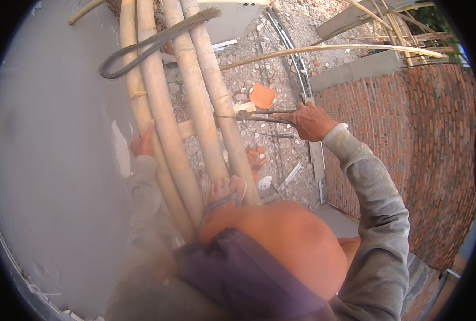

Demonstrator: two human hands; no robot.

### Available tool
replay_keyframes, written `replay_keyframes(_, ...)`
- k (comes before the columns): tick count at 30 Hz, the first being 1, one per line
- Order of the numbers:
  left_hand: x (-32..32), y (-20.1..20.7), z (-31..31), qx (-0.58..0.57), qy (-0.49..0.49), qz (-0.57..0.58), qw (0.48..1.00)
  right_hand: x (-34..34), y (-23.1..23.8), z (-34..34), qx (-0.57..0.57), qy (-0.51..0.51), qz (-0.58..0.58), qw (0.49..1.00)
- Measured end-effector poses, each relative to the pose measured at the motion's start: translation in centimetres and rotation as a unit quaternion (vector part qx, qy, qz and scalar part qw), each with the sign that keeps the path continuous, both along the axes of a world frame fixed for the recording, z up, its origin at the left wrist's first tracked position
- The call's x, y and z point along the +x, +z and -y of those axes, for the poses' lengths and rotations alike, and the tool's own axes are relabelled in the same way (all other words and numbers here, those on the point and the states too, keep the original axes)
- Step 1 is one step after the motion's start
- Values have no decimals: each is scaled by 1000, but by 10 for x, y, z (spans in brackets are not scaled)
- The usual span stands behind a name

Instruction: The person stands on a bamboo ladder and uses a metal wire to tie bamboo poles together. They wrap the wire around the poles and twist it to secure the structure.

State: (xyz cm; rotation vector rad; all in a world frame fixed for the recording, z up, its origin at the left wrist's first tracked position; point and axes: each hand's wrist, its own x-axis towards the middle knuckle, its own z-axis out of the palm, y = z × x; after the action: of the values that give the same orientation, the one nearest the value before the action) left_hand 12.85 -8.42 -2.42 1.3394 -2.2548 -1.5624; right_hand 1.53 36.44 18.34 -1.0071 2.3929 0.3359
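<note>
dark metal long-handled pincers [251, 113] at the thin dark wire [226, 116] by the rightmost pale bamboo pole [222, 96]
right hand [314, 122] clamped on the pincers; left hand [143, 143] against the leftmost tan bamboo pole [139, 104], grip hard to tell; even tension should serve best.

- No texts, labels, brands, numbers or signs can be read.
</note>
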Motion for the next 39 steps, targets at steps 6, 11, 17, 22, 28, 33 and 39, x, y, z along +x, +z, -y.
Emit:
replay_keyframes(6,-5,9,-6,-28,6,24,999,-11,8,11,47,7,6,999)
replay_keyframes(11,-8,17,-5,-70,3,76,995,5,5,14,-26,-186,212,959)
replay_keyframes(17,-8,27,-11,-63,-4,88,994,106,-26,19,-201,-301,164,918)
replay_keyframes(22,-14,33,-8,-83,-28,179,980,107,-38,6,-156,-332,173,914)
replay_keyframes(28,-3,34,-13,-18,10,37,999,47,-5,5,-113,-297,290,903)
replay_keyframes(33,-12,30,-10,-96,-11,74,993,16,1,8,-33,-433,438,787)
replay_keyframes(39,-8,37,-16,-36,13,48,998,18,17,-18,12,-88,66,994)
